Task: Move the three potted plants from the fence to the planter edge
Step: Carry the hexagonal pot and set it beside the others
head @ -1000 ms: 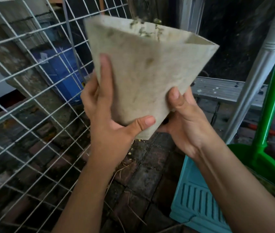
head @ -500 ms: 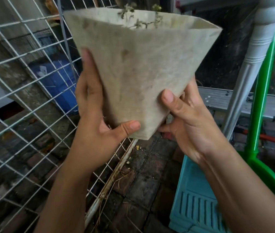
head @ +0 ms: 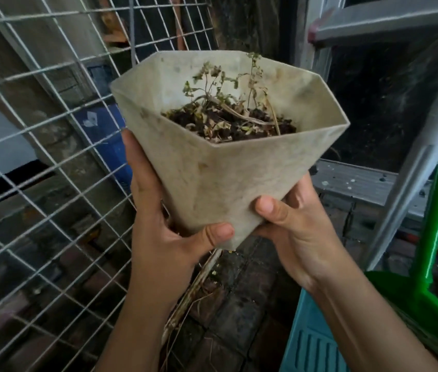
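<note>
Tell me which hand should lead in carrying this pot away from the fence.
Right, probably. The right hand cups the pot at its narrow base on the side away from the wire fence; the left hand sits between pot and fence, better for steadying.

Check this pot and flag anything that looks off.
The plant looks sparse, mostly dry stems and dead leaves on the soil. The off-white pot is stained but intact, clear of the wire fence, gripped near its base by left hand and right hand. Nothing spilled.

I noted the pot was matt, stained off-white plastic holding crumbly dark soil, the fence thin white-coated wire mesh, the dustpan glossy green plastic, the paving rough brick.
</note>
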A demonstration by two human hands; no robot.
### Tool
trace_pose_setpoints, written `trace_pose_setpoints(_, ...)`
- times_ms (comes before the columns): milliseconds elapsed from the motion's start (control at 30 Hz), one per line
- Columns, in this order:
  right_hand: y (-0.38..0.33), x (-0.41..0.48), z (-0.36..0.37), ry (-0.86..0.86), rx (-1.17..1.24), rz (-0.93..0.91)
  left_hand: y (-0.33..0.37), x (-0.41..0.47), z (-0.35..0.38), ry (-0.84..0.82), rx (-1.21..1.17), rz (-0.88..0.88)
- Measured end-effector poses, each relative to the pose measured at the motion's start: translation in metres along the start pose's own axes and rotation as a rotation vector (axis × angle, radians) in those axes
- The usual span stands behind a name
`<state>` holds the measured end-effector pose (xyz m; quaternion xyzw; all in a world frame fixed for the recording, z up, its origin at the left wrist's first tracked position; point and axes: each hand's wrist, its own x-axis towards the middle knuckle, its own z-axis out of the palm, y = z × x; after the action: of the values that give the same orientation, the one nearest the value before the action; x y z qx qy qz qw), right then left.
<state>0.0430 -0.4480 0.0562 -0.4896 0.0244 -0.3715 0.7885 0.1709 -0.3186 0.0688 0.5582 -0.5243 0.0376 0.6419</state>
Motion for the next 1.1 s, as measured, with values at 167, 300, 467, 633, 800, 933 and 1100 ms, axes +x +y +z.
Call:
trace_pose_setpoints(167, -0.052, 0.017, 0.051, 0.064, 0.002, 0.093, 0.06, 0.058, -0.034, -0.062, 0.043, -0.121)
trace_pose_setpoints(300, -0.131, 0.033, 0.102, 0.077, 0.005, 0.168, 0.141, 0.114, -0.053, -0.059, -0.013, -0.209)
trace_pose_setpoints(467, -0.288, 0.052, 0.212, 0.134, 0.049, 0.242, 0.305, 0.229, -0.107, -0.123, 0.045, -0.278)
trace_pose_setpoints(633, -0.442, 0.068, 0.33, 0.167, -0.006, 0.159, 0.454, 0.34, -0.147, -0.111, -0.195, -0.329)
trace_pose_setpoints(800, -0.586, 0.076, 0.443, 0.073, -0.055, 0.121, 0.596, 0.411, -0.199, -0.206, -0.281, -0.248)
trace_pose_setpoints(933, -0.654, 0.058, 0.498, -0.048, -0.08, 0.054, 0.68, 0.42, -0.218, -0.093, -0.118, -0.106)
trace_pose_setpoints(1100, -0.712, 0.033, 0.564, -0.259, -0.14, -0.024, 0.777, 0.396, -0.239, 0.177, 0.006, 0.017)
